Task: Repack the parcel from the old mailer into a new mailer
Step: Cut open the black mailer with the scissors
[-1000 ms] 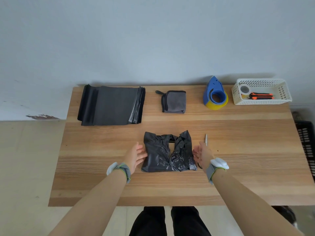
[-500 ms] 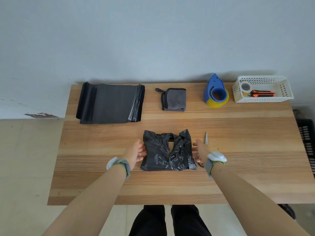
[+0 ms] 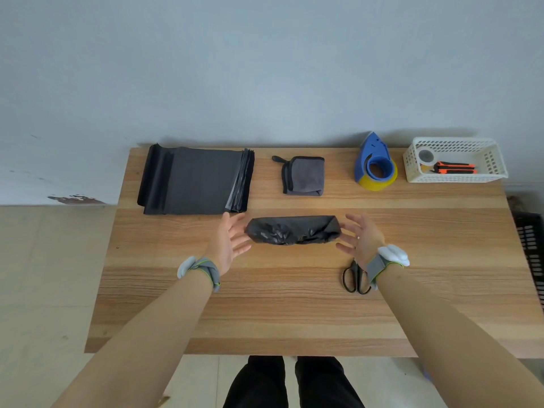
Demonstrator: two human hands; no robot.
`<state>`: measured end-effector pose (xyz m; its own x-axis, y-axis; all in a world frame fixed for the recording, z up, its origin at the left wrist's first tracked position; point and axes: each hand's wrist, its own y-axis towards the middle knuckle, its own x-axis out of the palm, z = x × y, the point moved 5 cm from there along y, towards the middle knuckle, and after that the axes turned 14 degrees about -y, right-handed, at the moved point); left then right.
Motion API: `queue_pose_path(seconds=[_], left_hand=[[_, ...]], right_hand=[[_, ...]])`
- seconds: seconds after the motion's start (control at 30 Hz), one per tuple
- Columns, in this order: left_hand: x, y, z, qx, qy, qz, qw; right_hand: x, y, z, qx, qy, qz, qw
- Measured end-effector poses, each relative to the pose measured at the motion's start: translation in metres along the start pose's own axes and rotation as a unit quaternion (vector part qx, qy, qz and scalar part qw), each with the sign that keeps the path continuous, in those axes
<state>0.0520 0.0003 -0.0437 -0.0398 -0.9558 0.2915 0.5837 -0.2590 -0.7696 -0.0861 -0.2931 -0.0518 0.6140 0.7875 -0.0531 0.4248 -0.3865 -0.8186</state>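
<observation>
Hands of a person reach over a wooden table [image 3: 294, 304], one on each side of a crumpled black parcel [image 3: 293, 233] that serves as the landmark. That parcel, a black plastic mailer bundle, sits between the palms near the middle of the table; whether it rests on the wood or is lifted slightly cannot be told. At its left end, the left hand [image 3: 228, 244] has straight, spread fingers, with the fingertips at or just touching the plastic. At its right end, the right hand [image 3: 360, 235] is likewise spread, palm facing the parcel, with the fingers close to or touching its edge. Both wrists wear grey straps with white devices. Behind and left of the parcel lies a flat stack of dark new mailers [image 3: 195, 180]. Directly behind the parcel is a folded grey cloth [image 3: 304, 175]. Behind and to the right stands a blue tape dispenser [image 3: 375, 162] with a yellow roll. Further right is a white basket [image 3: 490, 156] holding an orange-and-black tool. Black-handled scissors [image 3: 354, 277] lie in front and right of the parcel, partly hidden under the right wrist.
</observation>
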Motion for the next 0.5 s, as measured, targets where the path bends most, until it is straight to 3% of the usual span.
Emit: queue_pose_path(seconds=[0.17,0.33,0.5], left_hand=[[-0.012,-0.001,-0.014,0.028,0.054,0.013,0.998],[-0.03,0.0,-0.064,-0.015,0.171,0.061,0.983],[-0.027,-0.009,-0.075,0.01,0.142,0.084,0.986]], right_hand=[[0.005,-0.004,0.014,-0.01,-0.029,-0.003,1.0],[0.016,0.0,0.056,0.063,-0.093,-0.014,0.994],[0.016,0.004,0.072,0.102,-0.091,-0.011,0.991]])
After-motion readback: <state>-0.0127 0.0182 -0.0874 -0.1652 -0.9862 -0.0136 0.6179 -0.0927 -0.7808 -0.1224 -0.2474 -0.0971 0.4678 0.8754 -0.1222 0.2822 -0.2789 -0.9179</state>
